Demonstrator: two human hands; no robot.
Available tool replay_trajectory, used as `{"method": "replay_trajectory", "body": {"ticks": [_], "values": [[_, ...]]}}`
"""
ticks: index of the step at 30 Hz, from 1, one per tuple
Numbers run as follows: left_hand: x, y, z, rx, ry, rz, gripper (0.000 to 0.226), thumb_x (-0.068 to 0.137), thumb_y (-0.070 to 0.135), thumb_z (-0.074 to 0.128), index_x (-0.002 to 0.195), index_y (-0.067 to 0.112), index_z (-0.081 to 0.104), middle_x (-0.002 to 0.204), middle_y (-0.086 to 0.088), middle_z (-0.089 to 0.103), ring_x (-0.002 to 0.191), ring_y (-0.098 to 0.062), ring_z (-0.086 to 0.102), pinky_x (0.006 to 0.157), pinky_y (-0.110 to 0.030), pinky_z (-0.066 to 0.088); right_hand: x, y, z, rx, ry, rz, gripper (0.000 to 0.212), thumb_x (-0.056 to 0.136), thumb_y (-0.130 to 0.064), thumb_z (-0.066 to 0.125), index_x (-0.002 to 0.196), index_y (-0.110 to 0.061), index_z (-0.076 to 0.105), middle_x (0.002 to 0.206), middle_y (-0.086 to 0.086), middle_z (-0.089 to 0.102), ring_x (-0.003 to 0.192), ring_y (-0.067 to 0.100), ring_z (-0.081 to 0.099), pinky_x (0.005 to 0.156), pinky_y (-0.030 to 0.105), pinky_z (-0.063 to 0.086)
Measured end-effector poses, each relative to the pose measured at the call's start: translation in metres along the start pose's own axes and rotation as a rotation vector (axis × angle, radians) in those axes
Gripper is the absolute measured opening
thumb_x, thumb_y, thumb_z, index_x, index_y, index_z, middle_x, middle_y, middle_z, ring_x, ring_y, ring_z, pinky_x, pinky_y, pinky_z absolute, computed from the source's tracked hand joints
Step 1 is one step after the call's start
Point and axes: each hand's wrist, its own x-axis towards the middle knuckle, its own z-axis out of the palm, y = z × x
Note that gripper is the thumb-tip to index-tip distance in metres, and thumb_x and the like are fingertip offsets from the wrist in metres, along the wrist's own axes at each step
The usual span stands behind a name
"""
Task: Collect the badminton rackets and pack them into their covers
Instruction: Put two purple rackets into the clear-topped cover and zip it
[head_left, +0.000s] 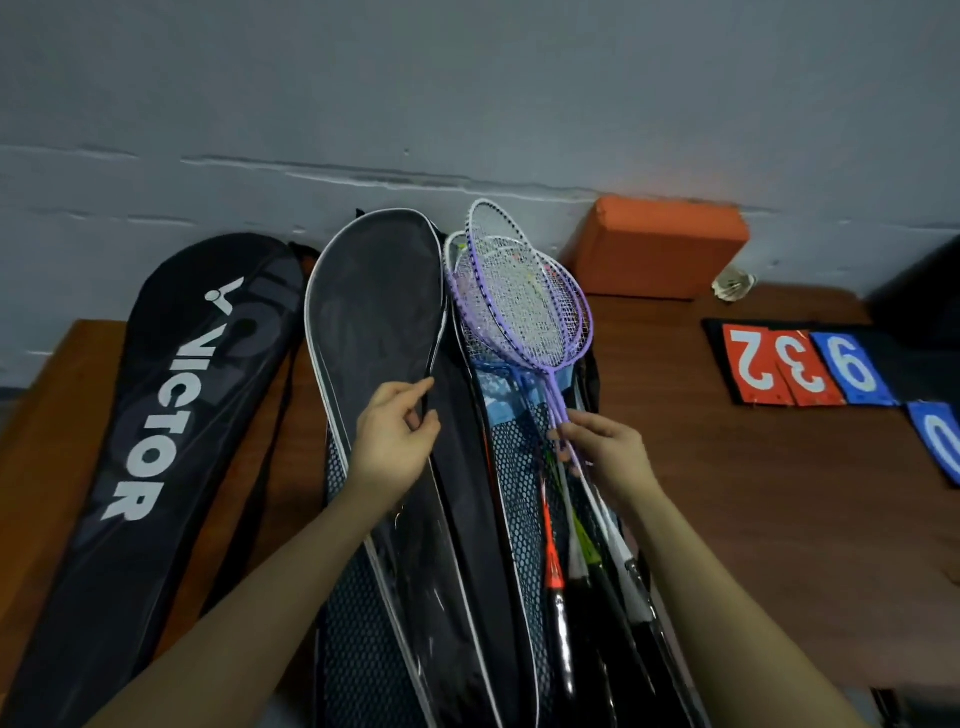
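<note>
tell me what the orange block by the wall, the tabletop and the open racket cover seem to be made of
Orange block: probably foam, matte, with soft rounded edges and no shine. Tabletop: wood or wood-look laminate, reddish brown with faint grain and a low sheen. Open racket cover: likely synthetic fabric, black with white piping, its lower part a see-through mesh; the left hand pinches its edge.

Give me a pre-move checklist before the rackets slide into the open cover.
1. Left hand holds the cover flap up: ok.
2. Right hand pinches the purple shafts: ok.
3. All rackets gathered in that grip: not ok; orange and white shafts lie loose below.
4. Racket heads inside the cover: not ok; they rest on top.
5. Room inside the cover: cannot tell.
6. Victor cover out of the way: ok.
</note>
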Motion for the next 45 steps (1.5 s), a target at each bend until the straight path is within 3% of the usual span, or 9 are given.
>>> {"method": "replay_trajectory", "body": {"ticks": [6,11,16,20,25,30,32,40,45], "values": [[0.001,0.002,-0.004,-0.018,-0.03,0.001,0.038,0.086,0.009,0.06,0.124,0.01,0.057,0.093,0.0,0.051,0.069,-0.009,0.05,0.076,-0.014,0.039,-0.021,-0.002,-0.005,-0.059,0.143,-0.14,0.01,0.084,0.001,0.062,0.084,-0.006,0.069,0.063,0.008,0.068,0.042,0.013,0.049,0.04,0.02,0.037],[0.006,0.007,0.002,-0.049,-0.004,-0.007,0.036,0.085,0.008,0.06,0.121,0.01,0.06,0.093,-0.005,0.053,0.064,-0.008,0.049,0.07,-0.011,0.036,-0.036,0.001,-0.022,-0.105,0.28,-0.226,0.015,0.082,-0.003,0.066,0.095,-0.003,0.071,0.067,0.011,0.064,0.046,0.011,0.048,0.043,0.02,0.04],[0.006,0.016,0.021,-0.1,0.052,-0.056,0.038,0.086,0.007,0.057,0.124,0.009,0.057,0.095,-0.005,0.05,0.07,-0.015,0.05,0.075,-0.017,0.036,-0.056,0.005,-0.037,-0.213,0.319,-0.314,0.014,0.081,-0.001,0.066,0.091,-0.008,0.072,0.078,0.0,0.072,0.065,0.002,0.063,0.059,0.015,0.048],[0.008,0.024,0.037,-0.07,0.073,-0.093,0.04,0.088,0.009,0.055,0.127,0.01,0.053,0.097,-0.004,0.049,0.078,-0.015,0.05,0.076,-0.016,0.033,-0.069,0.013,-0.047,-0.219,0.306,-0.266,0.015,0.081,0.002,0.064,0.085,-0.011,0.071,0.072,0.005,0.068,0.061,0.008,0.058,0.055,0.018,0.045],[0.009,0.027,0.047,-0.119,0.069,-0.103,0.04,0.086,0.005,0.056,0.126,0.006,0.055,0.096,-0.007,0.047,0.065,-0.008,0.044,0.069,-0.01,0.03,-0.073,0.03,-0.064,-0.109,0.237,-0.122,0.012,0.078,0.003,0.067,0.079,-0.007,0.073,0.071,0.02,0.06,0.066,0.026,0.048,0.062,0.034,0.038],[0.009,0.029,0.041,-0.208,0.103,-0.151,0.038,0.09,0.008,0.053,0.127,0.008,0.054,0.108,0.001,0.047,0.086,-0.007,0.049,0.079,-0.007,0.034,-0.075,0.036,-0.068,-0.146,0.258,-0.118,0.012,0.077,0.004,0.067,0.075,-0.006,0.072,0.06,0.015,0.054,0.047,0.016,0.041,0.045,0.02,0.031],[0.01,0.029,0.038,-0.242,0.119,-0.151,0.037,0.09,0.007,0.054,0.126,0.008,0.054,0.11,0.002,0.047,0.083,-0.002,0.049,0.074,0.001,0.034,-0.075,0.036,-0.067,-0.175,0.263,-0.116,0.013,0.078,0.006,0.065,0.074,-0.005,0.07,0.058,0.012,0.052,0.041,0.012,0.038,0.042,0.018,0.03],[0.009,0.026,0.039,-0.24,0.095,-0.123,0.037,0.088,0.009,0.058,0.125,0.009,0.055,0.106,-0.005,0.051,0.07,0.0,0.048,0.065,0.006,0.033,-0.07,0.042,-0.067,-0.339,0.181,-0.029,0.01,0.078,0.001,0.068,0.087,-0.001,0.07,0.061,0.015,0.059,0.045,0.016,0.049,0.046,0.026,0.04],[0.005,0.026,0.043,-0.218,0.053,-0.089,0.041,0.086,0.007,0.06,0.127,0.01,0.054,0.1,-0.003,0.048,0.069,-0.001,0.046,0.067,0.007,0.031,-0.074,0.032,-0.062,-0.352,-0.046,0.017,0.014,0.079,0.005,0.065,0.093,0.005,0.067,0.058,0.016,0.062,0.046,0.023,0.055,0.044,0.028,0.049]]}}
